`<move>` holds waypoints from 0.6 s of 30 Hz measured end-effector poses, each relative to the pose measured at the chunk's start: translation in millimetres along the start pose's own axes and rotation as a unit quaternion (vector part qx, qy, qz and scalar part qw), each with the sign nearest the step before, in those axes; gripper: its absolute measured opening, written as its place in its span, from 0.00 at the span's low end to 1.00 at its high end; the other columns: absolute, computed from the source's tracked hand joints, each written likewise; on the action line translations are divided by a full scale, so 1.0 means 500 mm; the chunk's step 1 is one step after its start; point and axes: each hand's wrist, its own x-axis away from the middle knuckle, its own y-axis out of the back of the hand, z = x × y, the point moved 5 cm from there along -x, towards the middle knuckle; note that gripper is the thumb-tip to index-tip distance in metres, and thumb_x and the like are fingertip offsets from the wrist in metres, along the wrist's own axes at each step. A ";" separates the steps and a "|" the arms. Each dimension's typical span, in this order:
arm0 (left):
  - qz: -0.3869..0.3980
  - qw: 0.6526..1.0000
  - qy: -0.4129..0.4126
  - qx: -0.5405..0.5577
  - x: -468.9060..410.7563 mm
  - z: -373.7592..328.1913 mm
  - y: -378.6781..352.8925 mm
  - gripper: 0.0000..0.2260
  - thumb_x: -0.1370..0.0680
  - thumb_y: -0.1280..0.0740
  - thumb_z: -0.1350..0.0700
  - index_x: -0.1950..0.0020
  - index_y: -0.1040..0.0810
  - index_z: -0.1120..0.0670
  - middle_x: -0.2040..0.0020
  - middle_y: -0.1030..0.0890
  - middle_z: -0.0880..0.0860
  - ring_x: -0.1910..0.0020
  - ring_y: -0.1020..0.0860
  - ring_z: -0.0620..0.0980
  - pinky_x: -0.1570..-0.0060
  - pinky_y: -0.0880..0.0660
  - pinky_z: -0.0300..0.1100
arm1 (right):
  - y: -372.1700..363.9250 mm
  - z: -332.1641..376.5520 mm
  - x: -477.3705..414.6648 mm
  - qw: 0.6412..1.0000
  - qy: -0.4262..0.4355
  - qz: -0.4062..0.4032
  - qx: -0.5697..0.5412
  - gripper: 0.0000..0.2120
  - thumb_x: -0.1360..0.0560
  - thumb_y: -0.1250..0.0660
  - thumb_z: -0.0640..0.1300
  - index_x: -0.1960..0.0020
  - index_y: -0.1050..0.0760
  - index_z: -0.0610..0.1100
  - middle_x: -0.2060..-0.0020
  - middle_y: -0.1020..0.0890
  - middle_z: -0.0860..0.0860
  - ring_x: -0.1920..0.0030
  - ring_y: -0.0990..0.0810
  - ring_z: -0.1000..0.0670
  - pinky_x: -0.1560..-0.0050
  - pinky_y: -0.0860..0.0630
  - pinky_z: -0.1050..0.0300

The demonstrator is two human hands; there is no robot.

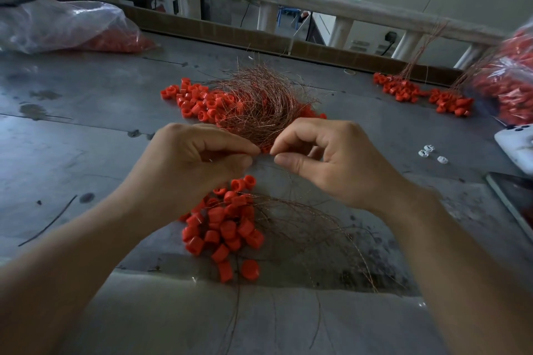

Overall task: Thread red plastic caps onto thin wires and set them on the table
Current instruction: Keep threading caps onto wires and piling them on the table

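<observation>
Caps: small red plastic cylinders, open at one end. One cap (266,149) shows between the two hands' fingertips, above the tabletop (86,124). The left hand (196,158) pinches it with thumb and forefinger, its other fingers curled under. The right hand (326,158) brings its forefinger and thumb tips close at the cap's other side. Whether a wire lies between them I cannot tell.

Just beyond the hands a wire nest (259,101), thin and copper-coloured, lies over a loose pile (196,101) of caps. Beneath the wrists sits a near pile (227,228), with wires trailing right and toward the person. Wired bunches (403,89) lie far right, by a bag (507,81) of caps. A second bag (66,26) sits far left.

A cardboard strip (202,29) lines the far edge. Bare surface spreads left of the hands. At the right edge are a white device (516,147) and a dark screen (516,199).
</observation>
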 end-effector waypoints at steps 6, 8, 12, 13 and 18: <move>-0.039 0.999 -0.032 -0.005 0.002 -0.011 0.010 0.14 0.39 0.31 0.48 0.55 0.22 0.36 0.58 0.21 0.37 0.62 0.23 0.38 0.59 0.24 0.30 | 0.025 0.008 0.001 0.995 0.004 -0.096 0.004 0.04 0.29 0.32 0.38 0.60 0.23 0.46 0.66 0.24 0.60 0.64 0.26 0.64 0.63 0.32 0.75; -0.053 0.998 -0.023 0.010 0.003 -0.012 0.012 0.14 0.39 0.30 0.50 0.55 0.22 0.36 0.58 0.19 0.41 0.63 0.22 0.39 0.59 0.23 0.32 | 0.026 0.012 0.002 0.995 0.003 -0.100 -0.001 0.05 0.29 0.32 0.38 0.60 0.25 0.47 0.66 0.24 0.59 0.64 0.26 0.64 0.63 0.33 0.75; -0.069 0.997 -0.030 -0.029 0.006 -0.018 0.015 0.11 0.41 0.28 0.46 0.60 0.23 0.40 0.58 0.20 0.42 0.65 0.22 0.40 0.63 0.24 0.30 | 0.019 0.021 0.002 0.995 0.008 -0.097 -0.010 0.04 0.29 0.33 0.39 0.61 0.25 0.47 0.66 0.24 0.59 0.65 0.26 0.64 0.64 0.33 0.74; -0.068 0.996 -0.036 -0.043 0.006 -0.020 0.015 0.11 0.40 0.28 0.45 0.60 0.23 0.39 0.58 0.20 0.42 0.64 0.22 0.40 0.63 0.24 0.31 | 0.019 0.024 0.002 0.995 0.010 -0.098 -0.011 0.03 0.29 0.34 0.40 0.61 0.25 0.47 0.66 0.24 0.59 0.65 0.27 0.64 0.65 0.33 0.74; -0.060 0.995 -0.050 -0.057 0.005 -0.025 0.018 0.12 0.38 0.30 0.47 0.56 0.23 0.38 0.61 0.21 0.42 0.62 0.22 0.40 0.59 0.24 0.31 | 0.016 0.031 0.002 0.995 0.013 -0.098 -0.013 0.03 0.29 0.34 0.40 0.61 0.25 0.46 0.67 0.25 0.60 0.67 0.27 0.65 0.66 0.33 0.75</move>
